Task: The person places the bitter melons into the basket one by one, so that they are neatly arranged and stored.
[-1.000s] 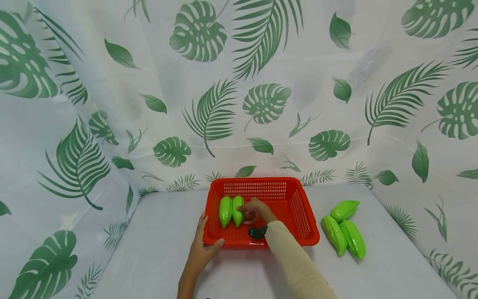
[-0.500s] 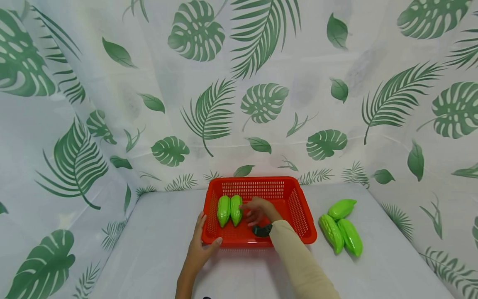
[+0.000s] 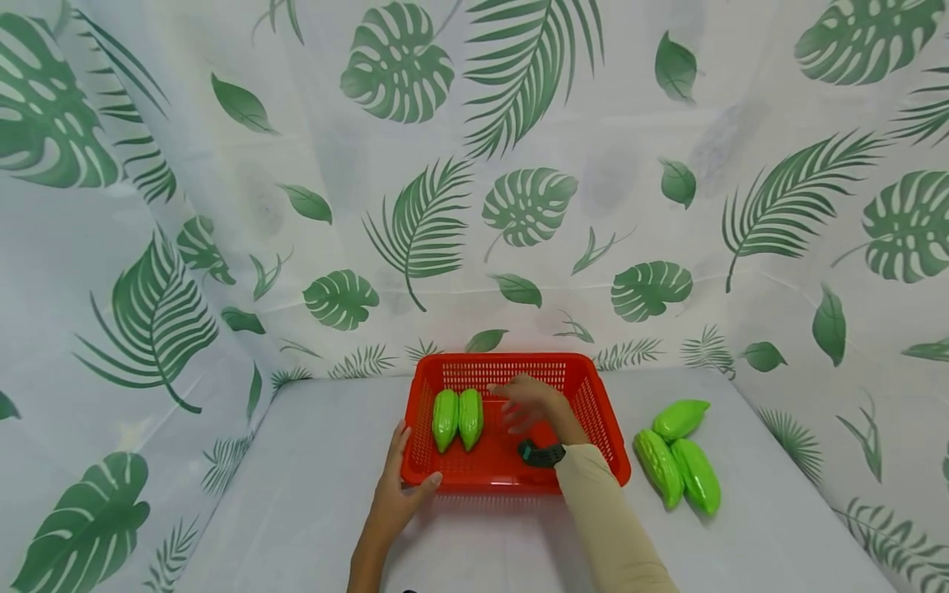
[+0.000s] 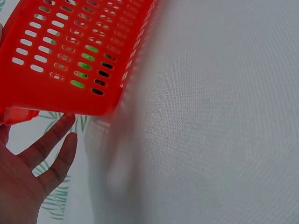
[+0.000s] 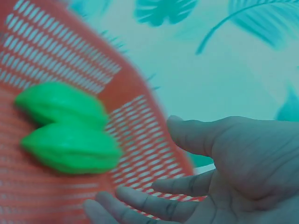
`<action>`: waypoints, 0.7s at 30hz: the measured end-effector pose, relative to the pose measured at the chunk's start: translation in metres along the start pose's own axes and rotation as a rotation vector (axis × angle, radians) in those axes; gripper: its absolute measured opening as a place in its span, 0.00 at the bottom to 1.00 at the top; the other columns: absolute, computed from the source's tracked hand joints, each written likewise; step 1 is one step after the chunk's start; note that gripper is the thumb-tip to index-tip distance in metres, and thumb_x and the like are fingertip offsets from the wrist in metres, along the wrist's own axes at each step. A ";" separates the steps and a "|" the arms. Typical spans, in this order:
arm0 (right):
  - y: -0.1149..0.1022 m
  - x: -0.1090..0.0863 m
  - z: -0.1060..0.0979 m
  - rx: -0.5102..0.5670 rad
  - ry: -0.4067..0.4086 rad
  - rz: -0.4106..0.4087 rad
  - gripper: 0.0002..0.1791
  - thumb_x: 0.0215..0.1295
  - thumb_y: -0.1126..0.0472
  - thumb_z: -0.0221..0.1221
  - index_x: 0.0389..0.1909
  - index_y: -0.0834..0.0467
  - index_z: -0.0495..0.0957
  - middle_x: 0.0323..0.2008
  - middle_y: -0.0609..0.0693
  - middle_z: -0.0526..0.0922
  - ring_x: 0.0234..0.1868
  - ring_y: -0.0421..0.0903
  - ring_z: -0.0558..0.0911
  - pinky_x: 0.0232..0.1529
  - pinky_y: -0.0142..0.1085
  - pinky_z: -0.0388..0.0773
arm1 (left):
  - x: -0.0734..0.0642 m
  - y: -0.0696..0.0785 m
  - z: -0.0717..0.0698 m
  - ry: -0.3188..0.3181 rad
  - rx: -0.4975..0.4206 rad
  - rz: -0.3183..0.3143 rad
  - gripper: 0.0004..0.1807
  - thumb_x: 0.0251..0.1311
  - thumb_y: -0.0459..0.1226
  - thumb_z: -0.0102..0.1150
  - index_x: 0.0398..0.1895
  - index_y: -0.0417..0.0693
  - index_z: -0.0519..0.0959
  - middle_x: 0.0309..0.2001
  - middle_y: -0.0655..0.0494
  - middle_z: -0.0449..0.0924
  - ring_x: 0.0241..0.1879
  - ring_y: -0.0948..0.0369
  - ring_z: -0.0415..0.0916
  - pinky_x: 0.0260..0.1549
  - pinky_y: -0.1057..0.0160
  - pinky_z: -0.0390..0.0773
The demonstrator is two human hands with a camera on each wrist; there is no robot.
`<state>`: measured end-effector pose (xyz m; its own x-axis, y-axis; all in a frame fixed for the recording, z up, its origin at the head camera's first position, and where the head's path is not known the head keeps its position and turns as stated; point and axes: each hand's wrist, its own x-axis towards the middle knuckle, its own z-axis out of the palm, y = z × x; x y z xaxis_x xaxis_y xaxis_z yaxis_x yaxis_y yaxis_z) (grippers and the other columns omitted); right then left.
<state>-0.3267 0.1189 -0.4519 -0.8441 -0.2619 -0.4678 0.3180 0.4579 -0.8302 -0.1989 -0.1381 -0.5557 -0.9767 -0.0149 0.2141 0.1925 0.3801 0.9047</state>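
My left hand [image 3: 395,504] lies at the near left corner of the red plastic basket [image 3: 511,482]. Its thumb touches the front rim and its fingers reach along the left side. Straight fingers [image 4: 60,158] show beside the basket wall in the left wrist view. Inside the basket, at the left, a ridged, pointed bright-green fruit [image 3: 446,420] lies alongside a similar green fruit [image 3: 470,418]. To their right, my right hand [image 3: 537,403] hovers over the basket floor, apart from both. In the right wrist view its fingers [image 5: 159,205] are spread and hold nothing.
Right of the basket, three more green fruits [image 3: 678,457] lie clustered on the white tabletop [image 3: 311,494]. A leaf-printed white cloth [image 3: 474,247] rises behind and at both sides. A dark watch [image 3: 541,455] sits on the right wrist.
My right hand has let go of the second green fruit and moved right and up from it, its fingers loosening. The left hand has kept its place at the basket corner.
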 end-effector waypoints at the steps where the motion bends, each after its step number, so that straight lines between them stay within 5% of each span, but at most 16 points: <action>1: -0.002 -0.004 -0.003 0.006 0.011 -0.027 0.29 0.72 0.48 0.53 0.63 0.65 0.66 0.54 0.68 0.75 0.49 0.61 0.82 0.43 0.50 0.86 | 0.000 0.000 0.000 -0.001 0.001 0.002 0.49 0.55 0.48 0.68 0.77 0.60 0.51 0.79 0.66 0.44 0.78 0.53 0.46 0.67 0.44 0.63; 10: -0.008 -0.041 -0.029 -0.007 0.107 -0.223 0.31 0.72 0.47 0.53 0.67 0.64 0.63 0.59 0.67 0.75 0.58 0.63 0.79 0.50 0.50 0.83 | 0.000 -0.002 -0.002 -0.001 0.023 0.015 0.50 0.55 0.55 0.66 0.77 0.61 0.51 0.79 0.65 0.43 0.77 0.54 0.46 0.67 0.46 0.63; 21: 0.019 -0.083 -0.042 0.029 0.230 -0.379 0.32 0.73 0.46 0.52 0.66 0.65 0.64 0.56 0.67 0.77 0.57 0.62 0.80 0.54 0.48 0.82 | 0.001 -0.001 -0.001 -0.011 0.005 0.008 0.49 0.56 0.50 0.67 0.77 0.61 0.50 0.79 0.66 0.43 0.77 0.53 0.48 0.65 0.45 0.66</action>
<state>-0.2685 0.1853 -0.4157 -0.9764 -0.2096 -0.0515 -0.0236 0.3407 -0.9399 -0.1998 -0.1391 -0.5560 -0.9762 -0.0019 0.2170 0.1995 0.3852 0.9010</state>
